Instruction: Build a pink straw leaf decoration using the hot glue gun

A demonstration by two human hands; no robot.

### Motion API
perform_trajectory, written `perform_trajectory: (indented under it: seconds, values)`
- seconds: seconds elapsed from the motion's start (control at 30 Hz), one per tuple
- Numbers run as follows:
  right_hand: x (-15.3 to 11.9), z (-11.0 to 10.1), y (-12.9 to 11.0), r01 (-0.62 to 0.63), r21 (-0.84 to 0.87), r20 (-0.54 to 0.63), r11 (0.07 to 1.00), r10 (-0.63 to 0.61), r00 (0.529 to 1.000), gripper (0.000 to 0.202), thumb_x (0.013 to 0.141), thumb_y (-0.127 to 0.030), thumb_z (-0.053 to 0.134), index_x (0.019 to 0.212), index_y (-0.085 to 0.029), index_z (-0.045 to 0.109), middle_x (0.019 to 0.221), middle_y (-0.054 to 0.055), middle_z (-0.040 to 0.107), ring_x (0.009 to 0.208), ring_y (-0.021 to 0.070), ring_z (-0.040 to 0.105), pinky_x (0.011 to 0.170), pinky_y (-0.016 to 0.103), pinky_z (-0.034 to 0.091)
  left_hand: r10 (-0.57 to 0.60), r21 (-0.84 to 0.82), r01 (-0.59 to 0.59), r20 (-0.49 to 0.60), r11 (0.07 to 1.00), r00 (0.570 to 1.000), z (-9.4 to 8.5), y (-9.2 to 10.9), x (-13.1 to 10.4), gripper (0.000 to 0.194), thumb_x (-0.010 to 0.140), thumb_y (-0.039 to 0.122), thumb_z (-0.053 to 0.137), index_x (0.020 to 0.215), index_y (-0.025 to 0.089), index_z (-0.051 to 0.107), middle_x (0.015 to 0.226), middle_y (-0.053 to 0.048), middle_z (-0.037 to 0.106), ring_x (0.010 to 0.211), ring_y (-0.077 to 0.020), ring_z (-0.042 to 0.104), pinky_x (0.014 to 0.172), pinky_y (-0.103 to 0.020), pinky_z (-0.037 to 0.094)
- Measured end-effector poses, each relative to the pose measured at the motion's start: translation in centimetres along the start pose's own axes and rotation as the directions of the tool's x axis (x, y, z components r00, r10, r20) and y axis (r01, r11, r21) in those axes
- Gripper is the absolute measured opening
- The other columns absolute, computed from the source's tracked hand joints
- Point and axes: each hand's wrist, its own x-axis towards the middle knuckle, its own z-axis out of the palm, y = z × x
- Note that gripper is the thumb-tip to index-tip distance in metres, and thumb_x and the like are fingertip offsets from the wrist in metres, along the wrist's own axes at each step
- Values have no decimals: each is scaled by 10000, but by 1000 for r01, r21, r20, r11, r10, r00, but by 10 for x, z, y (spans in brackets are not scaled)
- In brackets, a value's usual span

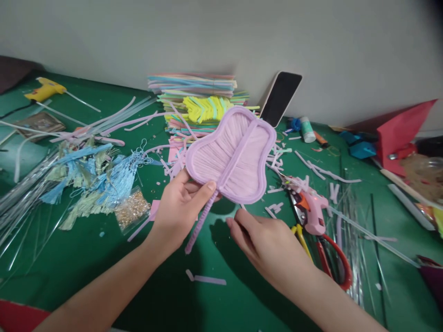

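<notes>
A lilac fan [214, 161] made of pipe cleaners, with a lobed outline, a central rib and a twisted handle, is tilted up above the table. My left hand [182, 205] grips it where handle and body meet, thumb in front and fingers behind. Just below the fan's lower edge is my right hand [266, 244], its fingers curled and pressed together. What those fingers hold, if anything, is hidden. On the table under the hands lie short lilac pipe cleaner pieces [209, 280]. Beside my right wrist are scissors [334, 263] with red handles, and a pink glue gun [314, 212].
Bundled pipe cleaners [194, 85] and a propped phone [282, 97] stand against the wall. Blue tassels [121, 173], a bag of gold beads [132, 210] and a yellow glue gun [46, 90] lie left. Right are clear strips [349, 230] and a red sheet [398, 133].
</notes>
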Motion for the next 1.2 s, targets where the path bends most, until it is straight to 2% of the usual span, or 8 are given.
perform_trajectory:
  seconds: [0.1, 0.2, 0.37, 0.47, 0.7, 0.83, 1.03, 1.2]
  values:
    - [1, 6, 11, -196, 175, 82, 965, 185, 979, 189, 929, -306, 480, 859, -179, 600, 554, -43, 502, 451, 115, 455, 475, 244, 283, -21, -36, 22, 12, 999, 1000, 0, -3, 2, 386, 785, 320, 733, 1126, 175, 624, 865, -41, 738, 791, -175, 708, 714, -245, 560]
    - [7, 3, 18, -383, 404, 170, 831, 343, 924, 188, 887, -340, 526, 943, -173, 591, 550, -77, 386, 478, 112, 397, 482, 242, 294, -19, -101, 19, 1, 995, 1000, 0, -4, 3, 446, 750, 289, 764, 1152, 163, 617, 1024, -82, 728, 943, -218, 694, 775, -274, 558]
    - [21, -3, 18, -461, 826, 347, 324, 352, 869, 341, 866, -521, 561, 772, -208, 463, 580, -99, 245, 490, 72, 208, 449, 228, 194, -18, -71, 17, -7, 997, 1000, 1, -4, 5, 396, 703, 260, 791, 1069, 170, 669, 1011, -75, 737, 1051, -263, 659, 821, -308, 561]
    - [25, 1, 17, -411, 898, 322, 158, 400, 858, 383, 849, -528, 600, 719, -214, 421, 549, -108, 212, 488, 66, 144, 447, 247, 125, -28, -41, 27, -34, 999, 999, 1, -3, 4, 356, 693, 240, 792, 1027, 165, 692, 1007, -67, 743, 1058, -266, 657, 854, -324, 558]
    - [27, 7, 13, -310, 940, 230, 140, 409, 883, 345, 867, -480, 609, 732, -213, 435, 563, -100, 228, 491, 67, 178, 450, 244, 147, -83, -70, 86, 33, 994, 996, -3, -7, 6, 419, 703, 253, 793, 1090, 151, 670, 1069, -95, 730, 960, -246, 690, 806, -324, 568]
    - [26, 9, 12, -303, 925, 191, 230, 409, 892, 331, 869, -498, 594, 764, -214, 463, 558, -100, 261, 481, 70, 211, 440, 240, 178, -109, -24, 109, 0, 994, 994, -3, -9, 7, 431, 698, 282, 793, 1084, 138, 666, 981, -92, 744, 844, -232, 707, 711, -309, 579]
    - [27, 14, 13, -288, 903, 147, 319, 401, 904, 336, 887, -512, 556, 770, -207, 481, 586, -93, 263, 500, 70, 217, 451, 233, 202, -64, -48, 63, -32, 997, 997, -1, -8, 7, 495, 659, 242, 815, 1120, 157, 657, 968, -67, 749, 868, -228, 709, 736, -303, 589]
    - [21, 8, 18, -332, 902, 210, 276, 393, 895, 360, 867, -523, 577, 746, -217, 430, 569, -100, 247, 483, 69, 203, 437, 230, 180, -169, -177, 187, 116, 966, 979, -11, 1, 10, 538, 692, 277, 802, 1188, 157, 632, 1046, -102, 730, 913, -241, 703, 749, -311, 585]
